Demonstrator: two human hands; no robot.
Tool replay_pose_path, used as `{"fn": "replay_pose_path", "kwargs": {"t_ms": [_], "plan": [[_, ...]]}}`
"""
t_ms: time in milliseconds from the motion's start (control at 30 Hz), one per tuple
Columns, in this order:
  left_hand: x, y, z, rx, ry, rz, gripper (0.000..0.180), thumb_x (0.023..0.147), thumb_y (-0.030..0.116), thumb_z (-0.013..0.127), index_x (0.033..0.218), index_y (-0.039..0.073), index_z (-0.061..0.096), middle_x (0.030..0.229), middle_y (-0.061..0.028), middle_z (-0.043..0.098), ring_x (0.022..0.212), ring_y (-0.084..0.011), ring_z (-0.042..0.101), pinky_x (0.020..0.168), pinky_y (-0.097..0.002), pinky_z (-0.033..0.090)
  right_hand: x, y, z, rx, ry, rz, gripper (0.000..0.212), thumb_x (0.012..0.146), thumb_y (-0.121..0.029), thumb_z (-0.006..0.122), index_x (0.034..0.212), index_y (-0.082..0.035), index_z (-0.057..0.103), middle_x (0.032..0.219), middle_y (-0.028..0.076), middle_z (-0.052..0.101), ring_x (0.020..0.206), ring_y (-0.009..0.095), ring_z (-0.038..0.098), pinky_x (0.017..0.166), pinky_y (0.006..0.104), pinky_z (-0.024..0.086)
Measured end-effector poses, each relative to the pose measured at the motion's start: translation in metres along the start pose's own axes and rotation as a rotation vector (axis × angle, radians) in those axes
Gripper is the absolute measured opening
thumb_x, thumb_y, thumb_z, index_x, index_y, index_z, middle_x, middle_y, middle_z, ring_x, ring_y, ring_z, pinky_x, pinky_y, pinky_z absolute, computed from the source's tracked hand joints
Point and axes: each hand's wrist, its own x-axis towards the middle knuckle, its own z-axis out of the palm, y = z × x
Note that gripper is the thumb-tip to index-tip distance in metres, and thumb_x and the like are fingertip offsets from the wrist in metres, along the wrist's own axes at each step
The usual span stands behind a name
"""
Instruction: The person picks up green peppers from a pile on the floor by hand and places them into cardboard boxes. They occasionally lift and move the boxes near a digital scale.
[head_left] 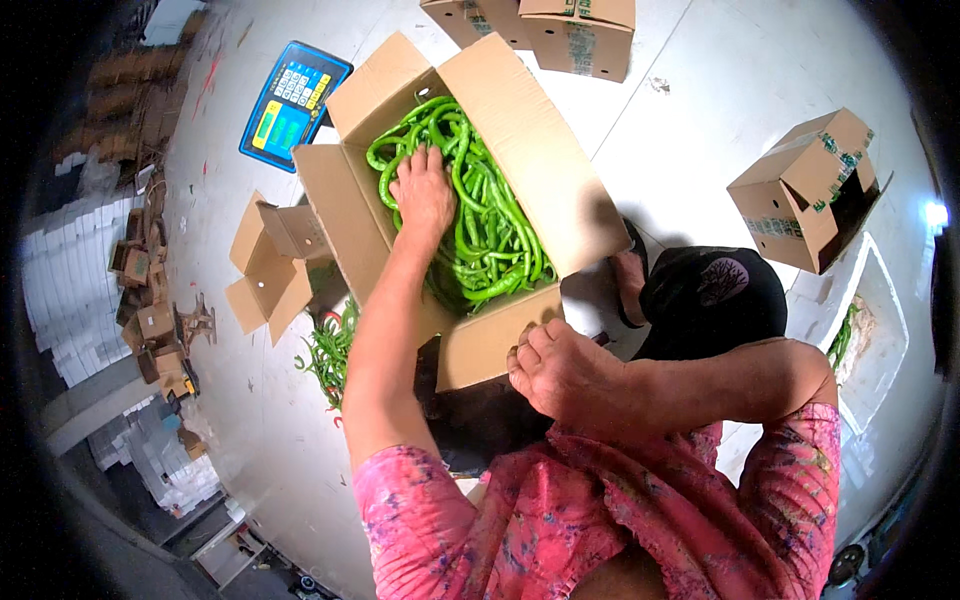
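An open cardboard box [530, 150] in front of me is filled with long green chili peppers [480, 215], many of them curled. My left hand [425, 190] reaches in and lies on the peppers at the far left part of the box, palm down. Its fingers are apart, their tips partly lost among the peppers. Close to the box's near flap [490, 345], my right hand [560, 365] is curled into a fist in front of my body. Whatever that fist holds, if anything, is hidden.
A blue-framed scale display [293, 105] stands beyond the box's left side. Left of it are a smaller open carton [275, 260] and loose peppers [332, 355]. More cartons [580, 40] stand at the back; another carton [805, 185] and a white bin [870, 330] are at right.
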Motion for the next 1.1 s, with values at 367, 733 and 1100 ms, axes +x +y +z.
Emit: {"fn": "replay_pose_path", "kwargs": {"t_ms": [367,733,1100], "plan": [[0.025,-0.013,-0.018,-0.118,-0.092,-0.055,0.036,0.085,0.01,0.056,0.121,0.01,0.063,0.13,-0.0147,0.057,0.119,-0.0373,0.05,0.094,-0.057,0.042,-0.003,0.007,-0.007,0.036,-0.028,0.054,0.04,0.076,-0.02,0.057,0.108,0.003,0.062,0.097,0.012,0.061,0.089,0.022,0.055,0.074,0.0334,0.042],[-0.035,-0.06,-0.129,-0.176,0.454,-0.153,0.051,0.084,0.013,0.068,0.13,-0.001,0.051,0.134,-0.0246,0.049,0.121,-0.0376,0.049,0.103,-0.0477,0.038,-0.016,0.109,-0.052,-0.095,0.479,0.419,0.032,0.068,-0.017,0.072,0.094,-0.005,0.058,0.099,0.01,0.056,0.085,0.023,0.056,0.069,0.0329,0.048],[-0.077,-0.079,-0.121,-1.237,0.048,-0.481,0.045,0.086,0.004,0.058,0.13,-0.002,0.051,0.109,-0.0154,0.065,0.091,-0.0239,0.063,0.082,-0.0363,0.051,0.002,0.061,-0.011,0.182,0.002,0.043,0.047,0.069,-0.017,0.068,0.114,-0.006,0.057,0.115,0.013,0.056,0.109,0.029,0.054,0.09,0.0396,0.044]]}}
